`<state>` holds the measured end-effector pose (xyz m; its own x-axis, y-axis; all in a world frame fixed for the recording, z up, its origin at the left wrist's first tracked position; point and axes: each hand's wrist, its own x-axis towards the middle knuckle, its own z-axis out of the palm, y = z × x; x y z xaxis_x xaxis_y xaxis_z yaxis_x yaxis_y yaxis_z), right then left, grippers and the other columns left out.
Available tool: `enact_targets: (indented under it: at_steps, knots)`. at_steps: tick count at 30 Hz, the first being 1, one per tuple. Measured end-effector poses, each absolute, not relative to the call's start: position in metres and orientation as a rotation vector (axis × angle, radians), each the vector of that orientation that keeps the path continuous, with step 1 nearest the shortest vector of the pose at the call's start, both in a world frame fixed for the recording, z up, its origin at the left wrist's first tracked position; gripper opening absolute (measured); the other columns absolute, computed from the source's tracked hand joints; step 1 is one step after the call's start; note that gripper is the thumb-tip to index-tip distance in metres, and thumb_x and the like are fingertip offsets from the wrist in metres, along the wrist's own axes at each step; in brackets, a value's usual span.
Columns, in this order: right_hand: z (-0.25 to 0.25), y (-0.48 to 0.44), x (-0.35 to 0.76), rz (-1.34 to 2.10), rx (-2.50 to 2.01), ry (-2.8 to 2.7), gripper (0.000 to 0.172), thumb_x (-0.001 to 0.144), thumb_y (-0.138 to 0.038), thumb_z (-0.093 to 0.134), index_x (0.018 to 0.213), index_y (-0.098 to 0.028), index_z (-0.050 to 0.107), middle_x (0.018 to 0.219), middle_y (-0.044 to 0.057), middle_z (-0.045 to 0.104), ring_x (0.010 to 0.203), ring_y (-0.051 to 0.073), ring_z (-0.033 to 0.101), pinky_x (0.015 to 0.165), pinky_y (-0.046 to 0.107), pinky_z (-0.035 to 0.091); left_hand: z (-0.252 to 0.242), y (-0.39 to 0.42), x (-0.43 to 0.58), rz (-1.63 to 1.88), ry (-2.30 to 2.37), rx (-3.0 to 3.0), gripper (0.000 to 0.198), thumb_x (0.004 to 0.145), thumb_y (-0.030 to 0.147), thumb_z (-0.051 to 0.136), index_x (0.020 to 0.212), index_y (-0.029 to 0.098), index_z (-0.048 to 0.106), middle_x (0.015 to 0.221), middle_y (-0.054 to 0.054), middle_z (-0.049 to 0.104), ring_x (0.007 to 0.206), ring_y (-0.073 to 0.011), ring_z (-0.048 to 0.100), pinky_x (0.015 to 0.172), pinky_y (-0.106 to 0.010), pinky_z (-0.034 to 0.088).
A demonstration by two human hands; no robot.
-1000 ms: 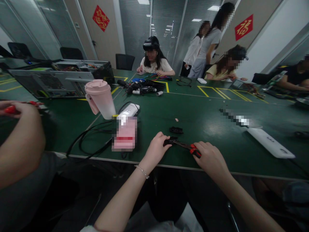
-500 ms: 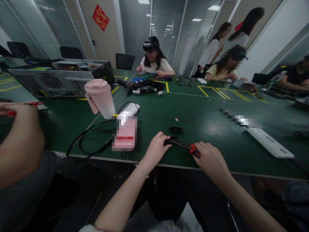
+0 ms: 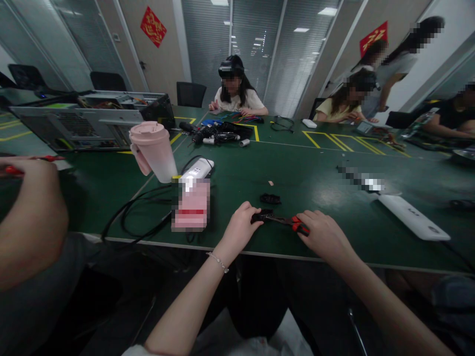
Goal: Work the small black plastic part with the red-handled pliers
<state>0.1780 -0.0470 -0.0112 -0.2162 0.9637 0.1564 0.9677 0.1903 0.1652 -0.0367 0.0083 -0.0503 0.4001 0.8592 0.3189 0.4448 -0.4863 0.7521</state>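
My left hand (image 3: 242,225) is closed round a small black part (image 3: 258,216) near the front edge of the green table (image 3: 304,173). My right hand (image 3: 323,235) grips the red handles of a pair of pliers (image 3: 287,222), whose jaws meet the black part. Another small black piece (image 3: 270,199) lies loose just beyond them.
A pink lidded cup (image 3: 153,151), a white power strip (image 3: 196,170), a pink blurred box (image 3: 191,204) and black cables (image 3: 137,210) lie to the left. Another white power strip (image 3: 411,216) lies at right. A neighbour's arm (image 3: 27,217) is at far left. An open computer case (image 3: 85,121) and several seated people are beyond.
My right hand with the pliers has shifted slightly left and up, toward the black part. Two standing people in the background have walked to the right.
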Motion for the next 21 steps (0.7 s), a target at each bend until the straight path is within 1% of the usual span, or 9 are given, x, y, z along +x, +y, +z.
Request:
enact_targets:
  at_steps: [5, 12, 18, 21]
  knots:
    - [-0.0155, -0.0488, 0.1786, -0.377, -1.945, -2.401, 0.019, 0.073, -0.021, 0.052, 0.090, -0.016, 0.059, 0.086, 0.007, 0.059, 0.078, 0.020, 0.049, 0.067, 0.030, 0.034, -0.0491, 0.0082, -0.0370, 0.950, 1.120, 2.101, 0.024, 0.073, 0.015, 0.065, 0.096, 0.015, 0.062, 0.087, -0.002, 0.051, 0.076, -0.0136, 0.053, 0.074, -0.028, 0.046]
    - [-0.0187, -0.0499, 0.1785, -0.391, -1.952, -2.378, 0.016, 0.074, -0.022, 0.051, 0.087, -0.017, 0.059, 0.083, 0.007, 0.059, 0.076, 0.019, 0.050, 0.065, 0.029, 0.033, -0.0503, 0.0075, -0.0370, 0.956, 1.119, 2.104, 0.025, 0.073, 0.016, 0.065, 0.098, 0.017, 0.062, 0.089, -0.002, 0.051, 0.076, -0.0136, 0.053, 0.073, -0.027, 0.046]
    - [-0.0182, -0.0501, 0.1790, -0.435, -1.916, -2.389, 0.016, 0.072, -0.021, 0.052, 0.086, -0.017, 0.059, 0.086, 0.008, 0.059, 0.080, 0.021, 0.049, 0.066, 0.030, 0.033, -0.0506, 0.0074, -0.0375, 0.976, 1.109, 2.121, 0.025, 0.073, 0.016, 0.066, 0.097, 0.016, 0.062, 0.088, -0.002, 0.051, 0.075, -0.0132, 0.053, 0.072, -0.026, 0.046]
    - [-0.0181, -0.0504, 0.1781, -0.393, -1.938, -2.384, 0.016, 0.073, -0.021, 0.051, 0.087, -0.017, 0.058, 0.085, 0.007, 0.059, 0.078, 0.020, 0.050, 0.066, 0.030, 0.034, -0.0508, 0.0077, -0.0375, 0.976, 1.106, 2.114, 0.025, 0.073, 0.016, 0.066, 0.098, 0.016, 0.062, 0.088, -0.001, 0.050, 0.074, -0.0126, 0.052, 0.071, -0.026, 0.046]
